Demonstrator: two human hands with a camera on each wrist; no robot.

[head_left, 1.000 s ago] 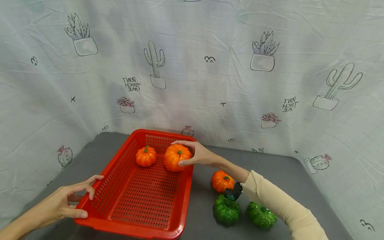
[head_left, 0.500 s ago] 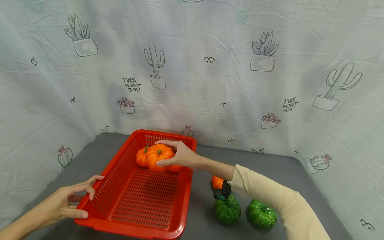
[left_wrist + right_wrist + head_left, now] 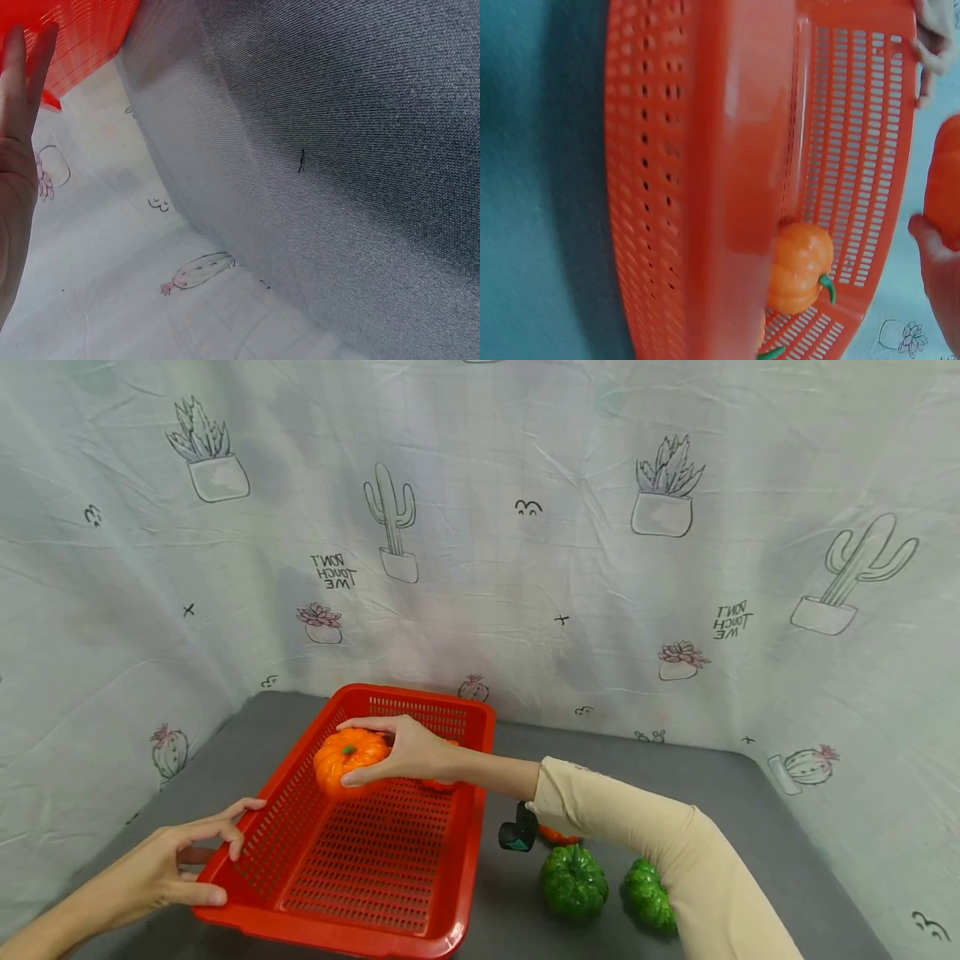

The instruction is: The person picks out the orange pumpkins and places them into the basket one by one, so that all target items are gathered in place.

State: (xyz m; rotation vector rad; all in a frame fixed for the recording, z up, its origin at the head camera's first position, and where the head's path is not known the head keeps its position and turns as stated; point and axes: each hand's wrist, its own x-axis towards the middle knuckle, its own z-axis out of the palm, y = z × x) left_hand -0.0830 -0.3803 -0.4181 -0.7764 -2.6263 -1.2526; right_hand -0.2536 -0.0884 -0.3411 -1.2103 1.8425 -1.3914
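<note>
A red perforated plastic basket (image 3: 360, 902) lies on the grey table, and my left hand (image 3: 176, 864) grips its near left rim, thumb outside and fingers over the edge. My right hand (image 3: 405, 752) holds an orange toy pumpkin (image 3: 347, 762) by its sides, over the basket's left part. In the right wrist view this held pumpkin (image 3: 945, 180) appears above the basket at the right edge. Lower in that view another orange pumpkin (image 3: 801, 268) sits inside the basket, with a further one partly hidden by the rim. My right hand and its load mostly cover these in the head view.
Right of the basket stand two green pumpkins (image 3: 574, 883), the second (image 3: 648, 897) partly behind my right sleeve (image 3: 622, 810). An orange pumpkin (image 3: 558, 837) is mostly hidden under that forearm. A black wrist camera (image 3: 519, 831) hangs below it. A white printed cloth (image 3: 480, 568) surrounds the table.
My right hand has carried the held pumpkin leftward across the basket, from its right side to its left. The left hand has stayed on the rim.
</note>
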